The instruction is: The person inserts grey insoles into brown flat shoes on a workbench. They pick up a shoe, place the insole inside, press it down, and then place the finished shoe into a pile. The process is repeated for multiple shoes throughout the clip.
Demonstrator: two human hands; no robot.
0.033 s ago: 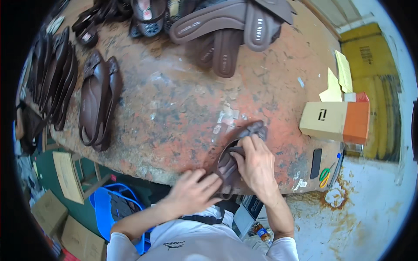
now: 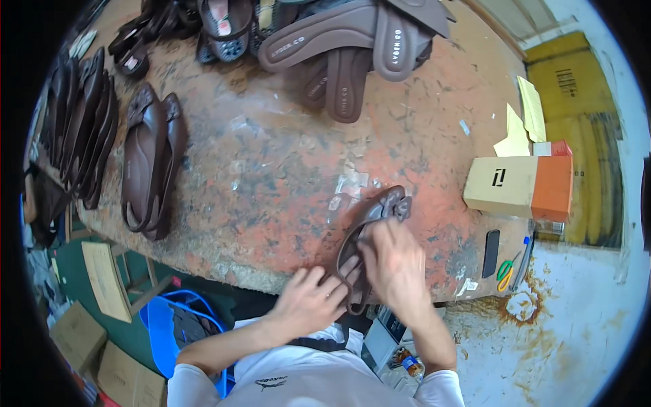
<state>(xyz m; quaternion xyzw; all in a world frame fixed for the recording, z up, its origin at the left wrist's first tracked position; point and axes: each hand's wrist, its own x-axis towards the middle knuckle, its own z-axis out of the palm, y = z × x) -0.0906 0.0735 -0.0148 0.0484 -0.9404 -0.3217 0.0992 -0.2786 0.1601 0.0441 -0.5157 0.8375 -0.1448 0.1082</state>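
The brown sandal (image 2: pixel 385 203) lies at the lower centre of the frame, toe upward. Left hand (image 2: pixel 304 303) grips its strap side, fingers curled; right hand (image 2: pixel 396 266) bends over its upper; whether pinching, I cannot tell.

Cream-and-orange box (image 2: pixel 503 184) and green-and-yellow scissors (image 2: pixel 504 270) at the right of the frame
A phone-like black slab (image 2: pixel 491 254) lies just left of the scissors; blue tub (image 2: pixel 158 342) and cardboard boxes (image 2: pixel 132 375), lower left.

brown slingback shoe (image 2: pixel 371 211), ornamented toe pointing away, at near table (image 2: pixel 271 169) edge.
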